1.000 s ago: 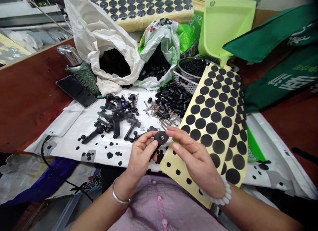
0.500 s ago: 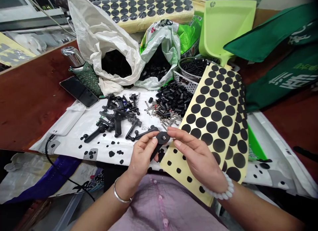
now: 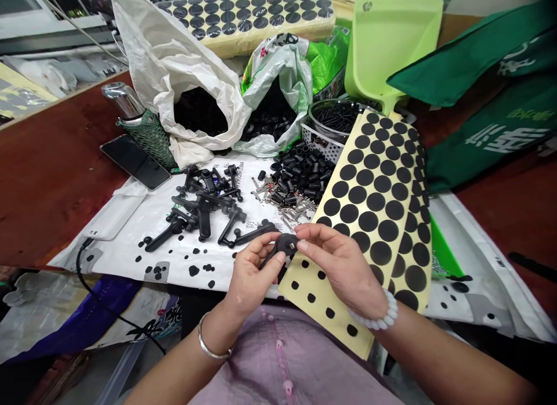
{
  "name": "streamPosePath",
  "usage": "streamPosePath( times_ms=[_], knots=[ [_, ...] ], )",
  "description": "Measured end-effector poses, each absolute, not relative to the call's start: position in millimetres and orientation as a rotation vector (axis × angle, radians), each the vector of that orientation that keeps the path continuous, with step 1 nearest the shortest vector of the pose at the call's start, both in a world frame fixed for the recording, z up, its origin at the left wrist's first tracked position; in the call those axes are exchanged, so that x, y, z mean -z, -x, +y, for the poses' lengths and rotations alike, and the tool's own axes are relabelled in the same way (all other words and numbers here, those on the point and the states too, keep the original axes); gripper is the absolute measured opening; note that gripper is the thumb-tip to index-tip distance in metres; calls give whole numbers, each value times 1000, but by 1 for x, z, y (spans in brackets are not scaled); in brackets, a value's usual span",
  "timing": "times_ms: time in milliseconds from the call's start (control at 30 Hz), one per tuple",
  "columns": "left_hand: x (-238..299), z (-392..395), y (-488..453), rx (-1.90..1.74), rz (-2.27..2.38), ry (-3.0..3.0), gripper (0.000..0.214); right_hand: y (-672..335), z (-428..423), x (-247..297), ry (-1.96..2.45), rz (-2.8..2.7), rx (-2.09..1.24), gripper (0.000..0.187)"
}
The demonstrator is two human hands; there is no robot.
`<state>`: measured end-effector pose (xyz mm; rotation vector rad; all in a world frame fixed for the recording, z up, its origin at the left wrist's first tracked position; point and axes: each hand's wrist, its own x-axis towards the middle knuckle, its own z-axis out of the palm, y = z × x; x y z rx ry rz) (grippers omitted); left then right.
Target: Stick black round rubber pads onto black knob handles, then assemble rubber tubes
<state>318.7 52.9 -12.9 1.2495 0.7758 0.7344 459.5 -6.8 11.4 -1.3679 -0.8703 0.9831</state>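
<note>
A white cloth point(image 3: 113, 257) covers the work surface, with a white bag point(image 3: 148, 51) propped open at the back, its mouth facing the person, probably for easy reach. Black arms point(image 3: 206, 205) lie left, caps point(image 3: 307, 176) and metal strips point(image 3: 300, 212) right of centre, apparently sorted by kind, near the dotted sheet point(image 3: 322, 289). The black part point(image 3: 286, 243) is held up between both hands, above the cloth's front edge. The left hand's point(image 3: 249, 274) fingers grip its handle and disc; the right hand's point(image 3: 342, 268) thumb and forefinger are closed on the disc's rim, seemingly to steady or turn it (its pale centre shows). Half a second ago that thumb stood off; now the disc is tilted and the handle has swung leftward.
</note>
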Motion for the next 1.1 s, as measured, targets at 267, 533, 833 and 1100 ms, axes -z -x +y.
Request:
streamPosePath(
  times_ms=[267, 533, 833, 1100],
  knots=[
    [24, 50, -316, -829, 701, -1669, 39, -459, -6, -10, 1530, -1115, -604, 9],
    [27, 53, -315, -886, 818, -1755, 41, -432, -29, -13, 1508, -1397, -364, 12],
    [26, 57, -316, -864, 835, -1391, 47, -439, -22, -36, 1419, -938, -900, 11],
    [22, 52, -313, -852, 804, -1409, 45, -447, -4, -27, 1291, -678, -1132, 17]
  ],
)
